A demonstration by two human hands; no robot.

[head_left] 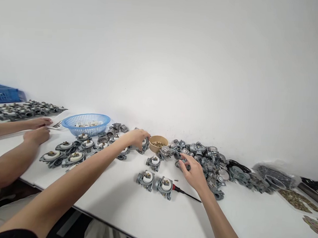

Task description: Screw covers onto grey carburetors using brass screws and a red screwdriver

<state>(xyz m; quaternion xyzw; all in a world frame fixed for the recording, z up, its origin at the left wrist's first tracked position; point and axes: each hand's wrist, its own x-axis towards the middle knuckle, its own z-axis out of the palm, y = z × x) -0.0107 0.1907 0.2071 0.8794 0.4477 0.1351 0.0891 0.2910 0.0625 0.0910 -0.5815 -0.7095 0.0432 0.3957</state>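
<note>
My left hand (138, 137) reaches across to the back of the table, its fingers curled round a carburetor body (144, 146) beside a round tub of small brass parts (158, 139). My right hand (195, 171) is at the near edge of a heap of grey metal carburetor bodies (210, 156), thumb and fingers apart, close to one body (184, 166). Between my hands stand carburetors with white floats, one (154, 163) behind two others (146, 179). A screwdriver with a red and black handle (177, 188) lies against the right one (165, 185).
At the left, another person's hands (38, 129) hold something thin. More float-fitted carburetors (74, 157) stand near a blue basket (86, 118) of white parts. A blue crate (3, 93) is far left. Bagged dark parts (276, 176) and brass pieces (299, 200) lie right.
</note>
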